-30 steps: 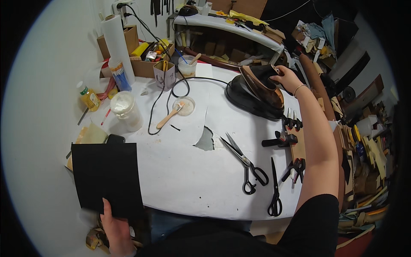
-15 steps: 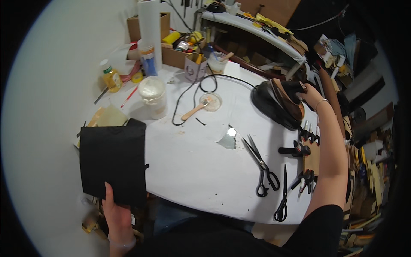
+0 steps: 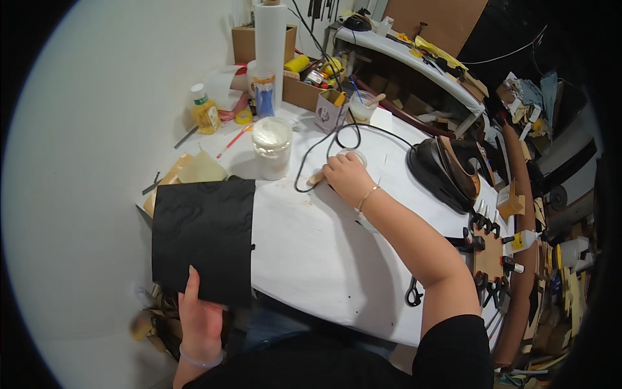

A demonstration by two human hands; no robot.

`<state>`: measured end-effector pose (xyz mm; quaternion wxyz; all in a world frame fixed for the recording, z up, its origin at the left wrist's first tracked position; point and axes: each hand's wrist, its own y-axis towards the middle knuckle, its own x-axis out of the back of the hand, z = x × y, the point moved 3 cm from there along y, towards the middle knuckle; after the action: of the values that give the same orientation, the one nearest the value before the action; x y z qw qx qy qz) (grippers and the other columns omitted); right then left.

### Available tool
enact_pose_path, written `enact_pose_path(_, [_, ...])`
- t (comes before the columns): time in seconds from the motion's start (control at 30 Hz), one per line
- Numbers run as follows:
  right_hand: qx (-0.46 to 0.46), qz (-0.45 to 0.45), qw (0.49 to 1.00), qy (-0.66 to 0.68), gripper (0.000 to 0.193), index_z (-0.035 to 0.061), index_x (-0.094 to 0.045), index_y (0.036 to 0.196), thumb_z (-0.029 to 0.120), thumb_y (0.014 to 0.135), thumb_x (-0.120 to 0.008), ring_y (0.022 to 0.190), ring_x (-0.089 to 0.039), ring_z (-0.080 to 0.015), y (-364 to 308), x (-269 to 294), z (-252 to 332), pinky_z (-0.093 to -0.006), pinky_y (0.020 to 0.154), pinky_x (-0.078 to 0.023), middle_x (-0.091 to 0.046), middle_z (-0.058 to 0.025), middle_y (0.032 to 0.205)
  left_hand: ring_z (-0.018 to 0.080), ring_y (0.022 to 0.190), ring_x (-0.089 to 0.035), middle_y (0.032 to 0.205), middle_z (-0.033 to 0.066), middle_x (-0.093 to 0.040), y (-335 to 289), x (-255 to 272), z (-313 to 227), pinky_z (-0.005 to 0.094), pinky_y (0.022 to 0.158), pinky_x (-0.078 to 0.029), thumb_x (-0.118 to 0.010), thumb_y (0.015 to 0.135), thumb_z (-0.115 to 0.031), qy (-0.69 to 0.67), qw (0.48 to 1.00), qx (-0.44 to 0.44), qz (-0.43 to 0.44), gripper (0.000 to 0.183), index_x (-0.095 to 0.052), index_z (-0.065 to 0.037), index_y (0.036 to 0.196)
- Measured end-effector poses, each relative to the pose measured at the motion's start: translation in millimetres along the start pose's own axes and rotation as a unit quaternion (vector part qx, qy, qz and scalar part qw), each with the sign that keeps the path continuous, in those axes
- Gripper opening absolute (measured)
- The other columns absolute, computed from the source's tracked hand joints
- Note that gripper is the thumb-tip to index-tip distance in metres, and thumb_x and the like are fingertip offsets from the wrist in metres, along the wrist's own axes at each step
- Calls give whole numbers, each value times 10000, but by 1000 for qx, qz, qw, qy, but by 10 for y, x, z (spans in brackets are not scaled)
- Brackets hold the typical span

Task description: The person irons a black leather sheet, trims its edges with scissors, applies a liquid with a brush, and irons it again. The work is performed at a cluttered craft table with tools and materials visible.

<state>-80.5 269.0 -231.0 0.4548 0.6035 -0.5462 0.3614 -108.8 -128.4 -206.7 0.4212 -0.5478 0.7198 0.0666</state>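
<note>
My left hand [image 3: 201,318] grips the near edge of a black sheet [image 3: 204,236] that lies over the left end of the white table [image 3: 311,259]. My right hand [image 3: 346,178] reaches across to the middle of the table and is closed on a wooden-handled brush [image 3: 315,178], whose handle sticks out to the left of my fingers. A small round dish [image 3: 355,154] sits just behind that hand, partly hidden by it. A black cable [image 3: 330,139] loops right beside them.
A jar of white paste [image 3: 271,148], a yellow bottle [image 3: 206,111] and a paper roll [image 3: 270,39] stand at the back left. A dark shoe piece [image 3: 444,172] and a rack of pliers [image 3: 489,253] sit on the right. My forearm half hides scissors [image 3: 413,295].
My right hand left the dark shoe piece at the right and came to the brush at the table's middle. The black sheet slid further onto the table.
</note>
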Motion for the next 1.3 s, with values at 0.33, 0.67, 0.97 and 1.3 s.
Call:
enact_pose_path(0.33, [-423, -324, 577, 619, 245, 18, -659, 1070, 229, 1039, -539, 722, -569, -104, -528, -17, -881, -246, 654, -451, -669, -50, 838, 246, 1253, -582, 1406, 88, -565, 186, 255, -192, 424, 1034, -511, -613, 1015, -192, -6, 1000, -9, -6, 467, -466, -74, 1442])
enact_pose_path(0.67, [-257, -292, 537, 748, 216, 46, -579, 1164, 225, 1049, -539, 882, -616, -141, -419, 1178, 52, -300, 828, -461, -670, -84, 948, 241, 1268, -568, 1422, 78, -544, 222, 36, -67, 425, 1041, -504, -546, 1048, -193, 19, 999, -30, 37, 433, -449, -77, 1454])
enact_pose_path(0.97, [-251, -313, 527, 749, 215, 8, -585, 1146, 188, 1044, -526, 790, -650, -166, -403, 1548, 802, -302, 706, -495, -657, -99, 937, 219, 1320, -514, 1465, 65, -501, 69, -52, -222, 412, 1101, -445, -529, 1044, -133, 40, 983, -174, 37, 459, -413, -60, 1481])
enact_pose_path(1.3, [-281, -303, 509, 755, 120, -11, -521, 1026, 105, 1012, -547, 564, -630, -203, -926, 1858, 1356, -300, 509, -537, -586, -117, 893, 205, 1253, -567, 1378, 71, -569, 48, -361, -413, 378, 1062, -482, -549, 1043, -206, 70, 949, -269, 148, 434, -462, -34, 1432])
